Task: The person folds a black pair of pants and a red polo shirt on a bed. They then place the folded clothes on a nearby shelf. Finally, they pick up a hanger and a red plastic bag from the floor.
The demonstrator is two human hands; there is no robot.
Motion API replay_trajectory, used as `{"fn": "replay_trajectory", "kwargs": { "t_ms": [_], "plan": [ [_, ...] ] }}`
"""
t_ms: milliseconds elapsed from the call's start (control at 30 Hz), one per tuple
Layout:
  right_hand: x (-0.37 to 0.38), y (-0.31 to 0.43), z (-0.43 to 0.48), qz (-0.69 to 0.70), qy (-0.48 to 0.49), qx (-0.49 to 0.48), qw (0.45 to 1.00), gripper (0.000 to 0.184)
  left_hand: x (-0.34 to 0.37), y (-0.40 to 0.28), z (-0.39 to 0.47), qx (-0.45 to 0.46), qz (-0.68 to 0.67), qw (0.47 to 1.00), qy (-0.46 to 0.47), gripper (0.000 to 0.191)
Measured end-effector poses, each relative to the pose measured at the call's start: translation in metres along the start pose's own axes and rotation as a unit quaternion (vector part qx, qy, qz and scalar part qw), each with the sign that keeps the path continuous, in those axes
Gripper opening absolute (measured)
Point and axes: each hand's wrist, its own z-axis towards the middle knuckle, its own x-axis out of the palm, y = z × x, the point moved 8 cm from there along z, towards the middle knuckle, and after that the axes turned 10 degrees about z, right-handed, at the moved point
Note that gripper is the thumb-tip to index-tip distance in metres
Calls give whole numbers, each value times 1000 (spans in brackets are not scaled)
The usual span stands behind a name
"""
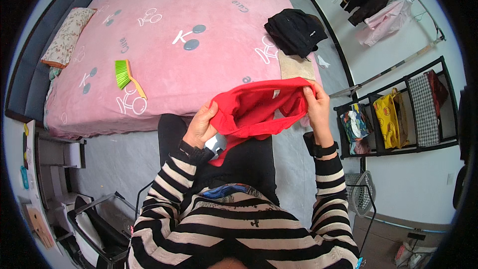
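A red garment (261, 97) is stretched between my two hands above my lap, its opening facing up and a small white tag on the inside. My left hand (201, 123) pinches its left edge, thumb on top. At the opposite edge my right hand (317, 101) grips the cloth. Part of the red fabric hangs down over my black trousers (246, 164). Both wrists wear dark bands. Just beyond the garment lies the front edge of a bed with a pink cherry-patterned cover (209, 71).
A green-bristled brush (123, 74) lies on the bed's left part, with a floral pillow (71, 35) beyond. Folded black clothes (295, 31) sit on the right corner near a beige cloth (297, 66). A black-framed shelf (407, 119) stands right; a metal-framed chair (101, 231) is lower left.
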Motion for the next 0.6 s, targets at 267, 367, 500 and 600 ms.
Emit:
{"fn": "replay_trajectory", "kwargs": {
  "t_ms": [267, 367, 500, 600],
  "plan": [
    [7, -2, 5, 46, -8, 39, 998, 22, 45, -40, 1, 71, 119, 990, -19, 54],
    [20, 5, 4, 96, 7, 56, 994, 26, 46, -52, 11, 78, 488, 869, -28, 64],
    [39, 19, 2, 87, 18, 48, 995, 30, 49, -59, 20, 101, 787, 597, -115, 46],
    [50, 37, 1, 52, 39, 16, 998, 32, 51, -71, 28, 139, 837, 505, -156, 27]
  ]
}}
